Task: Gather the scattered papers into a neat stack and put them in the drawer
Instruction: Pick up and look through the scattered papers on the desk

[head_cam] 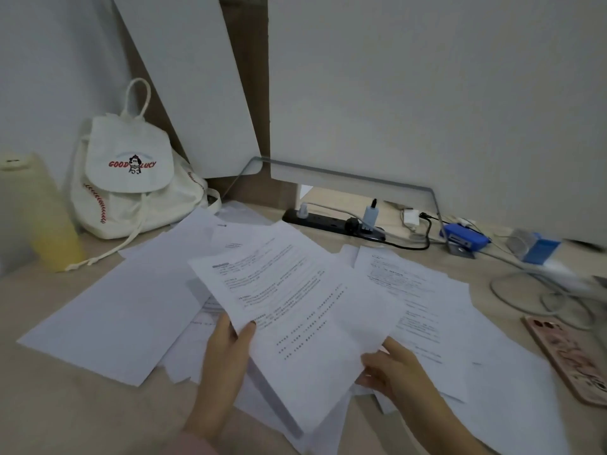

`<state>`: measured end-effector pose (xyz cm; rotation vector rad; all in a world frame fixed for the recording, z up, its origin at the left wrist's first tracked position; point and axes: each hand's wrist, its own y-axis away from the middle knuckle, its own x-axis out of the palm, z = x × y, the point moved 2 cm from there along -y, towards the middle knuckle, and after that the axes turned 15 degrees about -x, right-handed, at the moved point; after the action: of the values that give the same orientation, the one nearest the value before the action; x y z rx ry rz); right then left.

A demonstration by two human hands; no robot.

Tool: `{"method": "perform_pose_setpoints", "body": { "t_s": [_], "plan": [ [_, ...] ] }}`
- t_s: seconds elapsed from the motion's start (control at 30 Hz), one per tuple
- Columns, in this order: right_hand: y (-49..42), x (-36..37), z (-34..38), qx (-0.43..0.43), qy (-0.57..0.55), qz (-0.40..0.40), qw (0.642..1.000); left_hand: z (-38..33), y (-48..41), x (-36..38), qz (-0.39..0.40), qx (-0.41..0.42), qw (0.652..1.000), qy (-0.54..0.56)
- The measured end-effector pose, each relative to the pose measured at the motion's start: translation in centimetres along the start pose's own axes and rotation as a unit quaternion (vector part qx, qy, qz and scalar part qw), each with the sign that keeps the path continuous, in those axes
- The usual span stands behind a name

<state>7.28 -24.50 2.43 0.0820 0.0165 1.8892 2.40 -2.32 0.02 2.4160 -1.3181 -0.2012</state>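
Several white papers lie scattered and overlapping across the beige desk (65, 405). A printed sheet (295, 300) is lifted above the pile, tilted. My left hand (226, 353) pinches its left edge, thumb on top. My right hand (391, 366) holds its lower right edge with fingers curled under it. A large blank sheet (115, 310) lies to the left, and more printed sheets (427, 307) spread to the right. No drawer is in view.
A white drawstring backpack (131, 178) leans against the wall at back left, beside a yellow-white container (42, 218). A black power strip (331, 223) with plugs and cables, and blue items (466, 236), sit under the monitor. A pink phone (568, 353) lies at right.
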Motion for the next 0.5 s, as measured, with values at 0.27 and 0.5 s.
{"method": "perform_pose_setpoints", "body": {
  "t_s": [0.27,0.5],
  "plan": [
    [-1.2,-5.1,-0.9,-0.12,0.524,0.035,0.843,-1.4,-1.9,-0.5,0.037,-0.014,0.998,-0.04],
    [-1.3,-5.4,-2.9,-0.179,0.671,0.025,0.719,-0.1,-5.4,-0.8,0.0,-0.046,0.994,-0.097]
  ]
}}
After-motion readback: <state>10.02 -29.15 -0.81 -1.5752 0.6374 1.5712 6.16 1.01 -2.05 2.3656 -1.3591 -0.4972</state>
